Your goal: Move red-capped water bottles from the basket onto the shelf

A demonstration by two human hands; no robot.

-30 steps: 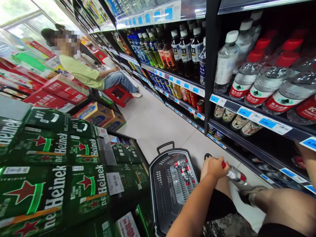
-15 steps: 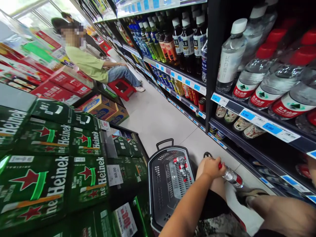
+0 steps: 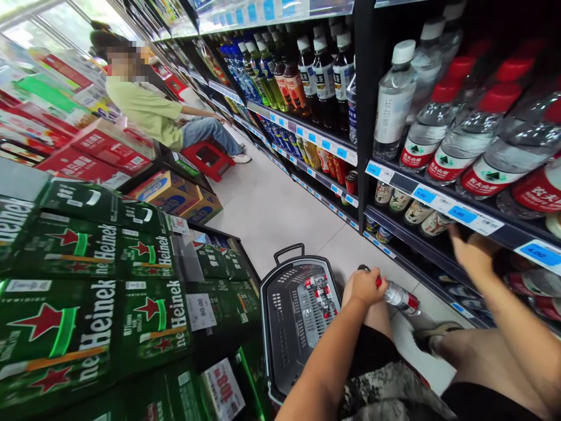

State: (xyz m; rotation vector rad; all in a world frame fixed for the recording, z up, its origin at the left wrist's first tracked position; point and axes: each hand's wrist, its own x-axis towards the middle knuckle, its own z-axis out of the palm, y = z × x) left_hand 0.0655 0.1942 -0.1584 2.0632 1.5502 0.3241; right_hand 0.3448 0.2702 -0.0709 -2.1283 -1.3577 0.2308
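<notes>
My left hand (image 3: pixel 367 286) is closed around the red-capped neck of a water bottle (image 3: pixel 402 299), which slants down to the right over my leg. My right hand (image 3: pixel 475 257) reaches to the lower shelf, fingers apart and partly hidden by the price rail. Beside its fingertips stand patterned cans (image 3: pixel 435 223). Farther right on that shelf, red-labelled water bottles (image 3: pixel 532 282) lie on their sides. Left of my legs, a dark shopping basket (image 3: pixel 287 351) on the floor holds red-capped water bottles (image 3: pixel 322 297).
Green beer cartons (image 3: pixel 144 292) are stacked at left. Above my right hand, a shelf edge (image 3: pixel 460 213) carries large red-capped bottles (image 3: pixel 456 149). Farther up the aisle, a person (image 3: pixel 144 108) sits on a red stool (image 3: pixel 209 158). Grey floor (image 3: pixel 280 204) lies between.
My right hand has come into view from the right and moved onto the lower shelf by the cans. My left hand still grips the bottle. The view has shifted slightly right.
</notes>
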